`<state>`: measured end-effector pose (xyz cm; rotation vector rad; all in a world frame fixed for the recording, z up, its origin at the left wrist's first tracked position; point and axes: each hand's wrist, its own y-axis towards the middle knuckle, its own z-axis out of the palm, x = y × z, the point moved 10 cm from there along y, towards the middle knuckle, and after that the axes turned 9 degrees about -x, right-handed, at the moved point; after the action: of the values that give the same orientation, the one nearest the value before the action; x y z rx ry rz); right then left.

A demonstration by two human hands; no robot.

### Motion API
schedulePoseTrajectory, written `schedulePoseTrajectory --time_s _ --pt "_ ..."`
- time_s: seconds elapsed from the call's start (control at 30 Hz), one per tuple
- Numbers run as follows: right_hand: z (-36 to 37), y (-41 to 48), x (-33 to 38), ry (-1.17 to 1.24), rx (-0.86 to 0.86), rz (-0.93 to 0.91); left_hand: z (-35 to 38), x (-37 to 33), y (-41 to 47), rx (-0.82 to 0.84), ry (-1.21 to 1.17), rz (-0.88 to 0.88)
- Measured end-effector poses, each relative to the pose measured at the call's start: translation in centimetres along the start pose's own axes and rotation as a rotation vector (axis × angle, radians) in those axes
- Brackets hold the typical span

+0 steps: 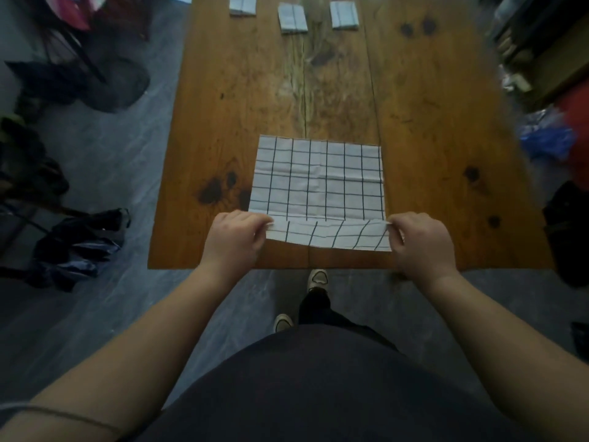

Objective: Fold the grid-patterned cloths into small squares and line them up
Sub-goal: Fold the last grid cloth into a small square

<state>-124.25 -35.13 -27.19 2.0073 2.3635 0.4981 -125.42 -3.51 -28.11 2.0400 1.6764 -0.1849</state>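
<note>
Hands — left hand (237,232), right hand (420,236) — pinch cloth (318,177) corners.

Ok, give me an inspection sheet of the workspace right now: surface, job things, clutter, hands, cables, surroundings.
Surface: wooden table, knotted boards.
Job's things: grid cloth flat near the front edge, its near edge lifted; three folded cloths in a row at the far end.
Clutter: dark bags on the floor, left.
Hands: left hand pinches the cloth's near left corner; right hand the near right corner.
Cables: nothing seen.
Surroundings: grey floor; blurred shelving at right.
</note>
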Motion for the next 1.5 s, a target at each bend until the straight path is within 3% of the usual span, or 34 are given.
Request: schedulePoseTrajectory --time_s 0.2,0.53,0.77,1.03,1.23,1.5 --pt "1.1 7.4 -2.2 -0.021 -0.012 0.039 0.4 -0.1 8.7 0.001 0.047 -0.036" --pt "7.4 19.3 -5.8 -0.045 0.128 0.108 7.3 4.0 20.4 0.195 0.122 -0.226" --pt "13.3 22.8 -6.8 -0.035 0.262 0.09 13.1 6.6 22.6 0.36 0.218 -0.319" --pt "13.9 19.6 -6.1 0.082 0.3 0.193 13.0 4.6 17.6 0.37 0.145 -0.265" --pt "12.5 12.1 -1.8 0.176 0.314 0.117 12.3 1.2 11.5 0.37 -0.021 -0.046" --pt "15.0 4.8 2.9 0.241 0.43 0.051 14.3 0.7 6.3 0.464 -0.124 0.048"
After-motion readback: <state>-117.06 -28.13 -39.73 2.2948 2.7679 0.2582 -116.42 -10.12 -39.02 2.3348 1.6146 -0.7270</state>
